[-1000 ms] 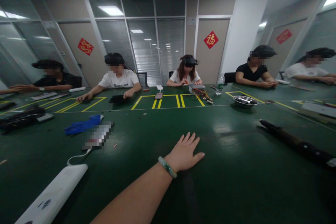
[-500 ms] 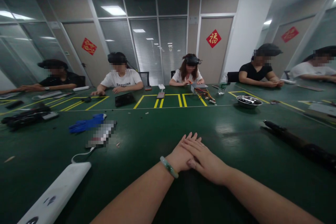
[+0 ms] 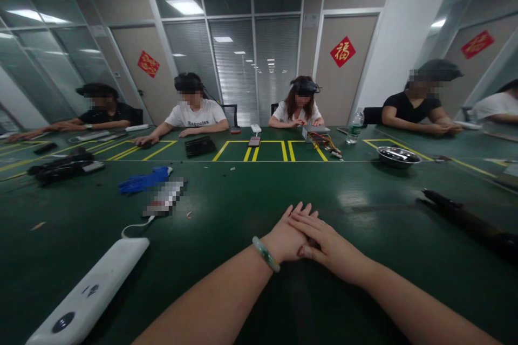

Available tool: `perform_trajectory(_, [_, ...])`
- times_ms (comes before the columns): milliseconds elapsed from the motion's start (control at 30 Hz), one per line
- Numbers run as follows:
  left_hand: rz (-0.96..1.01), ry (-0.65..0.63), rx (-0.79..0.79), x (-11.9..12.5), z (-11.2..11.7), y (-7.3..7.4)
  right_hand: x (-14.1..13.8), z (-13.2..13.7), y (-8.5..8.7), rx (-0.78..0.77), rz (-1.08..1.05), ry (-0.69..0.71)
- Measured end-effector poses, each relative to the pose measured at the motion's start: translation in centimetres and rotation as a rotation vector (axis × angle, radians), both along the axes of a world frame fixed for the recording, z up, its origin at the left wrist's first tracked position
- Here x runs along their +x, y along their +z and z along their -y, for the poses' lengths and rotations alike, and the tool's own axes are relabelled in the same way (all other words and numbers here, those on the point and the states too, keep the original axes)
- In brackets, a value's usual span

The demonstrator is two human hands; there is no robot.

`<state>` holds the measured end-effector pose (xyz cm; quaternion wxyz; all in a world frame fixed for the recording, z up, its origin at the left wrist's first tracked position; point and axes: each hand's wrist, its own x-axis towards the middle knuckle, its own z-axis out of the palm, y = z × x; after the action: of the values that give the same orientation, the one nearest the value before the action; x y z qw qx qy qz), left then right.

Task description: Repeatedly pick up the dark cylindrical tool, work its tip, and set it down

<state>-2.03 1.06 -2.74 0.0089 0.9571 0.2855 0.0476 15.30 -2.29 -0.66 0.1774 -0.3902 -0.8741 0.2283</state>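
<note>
My left hand (image 3: pixel 285 238) lies on the green table (image 3: pixel 226 215), its fingers stretched forward and apart at the tips. A green-and-white bangle (image 3: pixel 266 254) circles the left wrist. Across the back of that hand rests my right hand (image 3: pixel 332 248), with its fingers extended and its thumb near the left hand's side. Neither hand holds an object. The right hand's fingers cover part of the left hand.
To the left are a long white device (image 3: pixel 91 291) cabled to a phone (image 3: pixel 165 198) and a blue glove (image 3: pixel 145 180). A black rod-like object (image 3: pixel 465 221) lies right. Beyond stand a metal bowl (image 3: pixel 399 157) and a bottle (image 3: pixel 355 128). Several people sit opposite.
The camera view has turned slightly left, so the table items and people appear farther right. My hands stay laid one over the other.
</note>
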Motion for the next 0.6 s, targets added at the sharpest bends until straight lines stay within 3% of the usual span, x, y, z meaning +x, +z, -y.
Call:
perform_trajectory(300, [-0.005, 0.042, 0.007, 0.46, -0.15, -0.50, 0.55, -0.65, -0.18, -0.007, -0.015, 0.031])
perform_trajectory(600, [0.014, 0.024, -0.028, 0.09, -0.13, 0.05, 0.22, -0.21, -0.13, -0.021, 0.026, 0.011])
